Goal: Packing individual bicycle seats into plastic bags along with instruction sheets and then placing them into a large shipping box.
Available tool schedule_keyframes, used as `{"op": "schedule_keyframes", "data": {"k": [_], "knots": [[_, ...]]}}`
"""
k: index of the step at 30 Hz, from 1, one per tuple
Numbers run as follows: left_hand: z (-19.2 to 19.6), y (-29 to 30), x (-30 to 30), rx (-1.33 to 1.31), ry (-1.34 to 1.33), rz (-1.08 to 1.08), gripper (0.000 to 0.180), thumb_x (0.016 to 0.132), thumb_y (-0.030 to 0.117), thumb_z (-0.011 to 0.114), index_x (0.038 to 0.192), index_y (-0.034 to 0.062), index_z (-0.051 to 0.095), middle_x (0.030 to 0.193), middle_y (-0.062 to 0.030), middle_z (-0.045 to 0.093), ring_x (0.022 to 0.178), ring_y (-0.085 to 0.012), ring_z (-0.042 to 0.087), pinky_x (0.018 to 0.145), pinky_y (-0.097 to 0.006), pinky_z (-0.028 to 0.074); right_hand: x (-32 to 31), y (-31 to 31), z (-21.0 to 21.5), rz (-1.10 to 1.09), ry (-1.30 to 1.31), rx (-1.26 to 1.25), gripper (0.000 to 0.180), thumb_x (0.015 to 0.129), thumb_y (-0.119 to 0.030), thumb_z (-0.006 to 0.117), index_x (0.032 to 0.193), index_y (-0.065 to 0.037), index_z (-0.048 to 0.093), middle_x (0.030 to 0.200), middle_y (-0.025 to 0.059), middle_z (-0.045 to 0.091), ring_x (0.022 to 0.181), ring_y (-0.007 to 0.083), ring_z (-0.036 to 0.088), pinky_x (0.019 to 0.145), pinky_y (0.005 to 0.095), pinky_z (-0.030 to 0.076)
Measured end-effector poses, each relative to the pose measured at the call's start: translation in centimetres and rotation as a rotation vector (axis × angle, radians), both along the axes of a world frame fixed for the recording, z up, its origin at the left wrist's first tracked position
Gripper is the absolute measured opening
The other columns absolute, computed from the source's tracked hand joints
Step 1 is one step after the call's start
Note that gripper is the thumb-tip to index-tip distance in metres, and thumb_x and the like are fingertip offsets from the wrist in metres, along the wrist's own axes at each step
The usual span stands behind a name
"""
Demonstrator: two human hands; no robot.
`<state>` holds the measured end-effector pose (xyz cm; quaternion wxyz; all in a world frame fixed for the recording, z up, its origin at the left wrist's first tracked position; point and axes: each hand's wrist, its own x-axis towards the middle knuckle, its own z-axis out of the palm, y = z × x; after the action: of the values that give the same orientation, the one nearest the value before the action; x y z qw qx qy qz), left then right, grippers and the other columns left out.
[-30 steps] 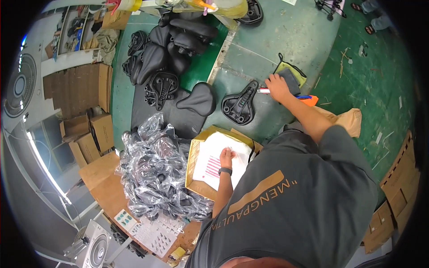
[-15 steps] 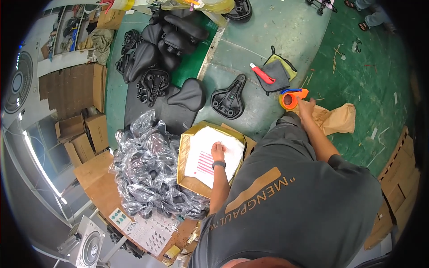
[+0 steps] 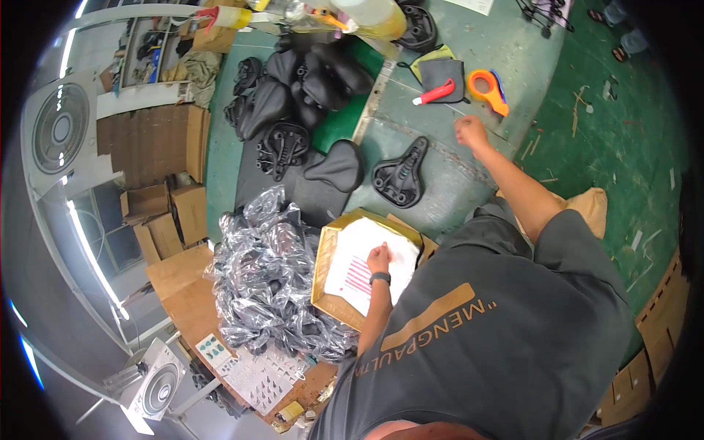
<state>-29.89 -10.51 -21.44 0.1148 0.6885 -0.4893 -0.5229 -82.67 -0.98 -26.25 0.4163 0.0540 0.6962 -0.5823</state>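
At twelve o'clock your empty, loosely curled right hand [image 3: 469, 133] nears the orange tape dispenser [image 3: 487, 88], left hand [image 3: 379, 259] flat on the paper [image 3: 359, 275]; grasp the dispenser next.

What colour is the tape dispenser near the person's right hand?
Orange, with a blue edge: the tape dispenser, seen in the head view.

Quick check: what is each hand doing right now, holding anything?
Left hand: resting on the white sheet in the cardboard box, grip unclear.
Right hand: loosely curled above the green table, holding nothing visible.

Bright, even light — left-edge glare, fisheye-bent rim, right hand blurred.
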Motion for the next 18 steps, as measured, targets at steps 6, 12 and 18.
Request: {"op": "schedule_keyframes", "data": {"k": [6,12,18], "knots": [[2.7,3.5,-1.2,-0.06,0.165,0.248,0.026,0.103,0.027,0.072,0.097,0.0021,0.069,0.085,-0.0048,0.07,0.069,-0.0105,0.063,0.064,-0.026,0.054,6.5,-7.0,5.1,1.018,1.395,-0.01,0.07,0.075,-0.007,0.081,0.139,-0.005,0.055,0.139,0.0194,0.062,0.139,0.04,0.051,0.116,0.0508,0.043],[4.3,5.6,0.3,-0.239,0.221,0.462,0.019,0.104,0.017,0.068,0.112,0.0005,0.067,0.101,-0.008,0.074,0.093,-0.0164,0.071,0.078,-0.032,0.061,11.6,-7.3,2.8,1.614,0.998,0.284,0.095,0.067,-0.02,0.093,0.15,-0.006,0.05,0.131,0.0209,0.069,0.121,0.0419,0.065,0.104,0.05,0.052],[5.7,5.7,1.4,-0.106,0.41,0.605,0.026,0.098,0.02,0.079,0.115,0.0011,0.073,0.092,0.0001,0.07,0.077,-0.0077,0.06,0.068,-0.026,0.05,18.3,0.5,5.7,1.188,-0.346,0.062,0.068,0.078,-0.034,0.09,0.131,0.001,0.065,0.104,0.009,0.075,0.095,0.0209,0.069,0.088,0.0378,0.056]]}}
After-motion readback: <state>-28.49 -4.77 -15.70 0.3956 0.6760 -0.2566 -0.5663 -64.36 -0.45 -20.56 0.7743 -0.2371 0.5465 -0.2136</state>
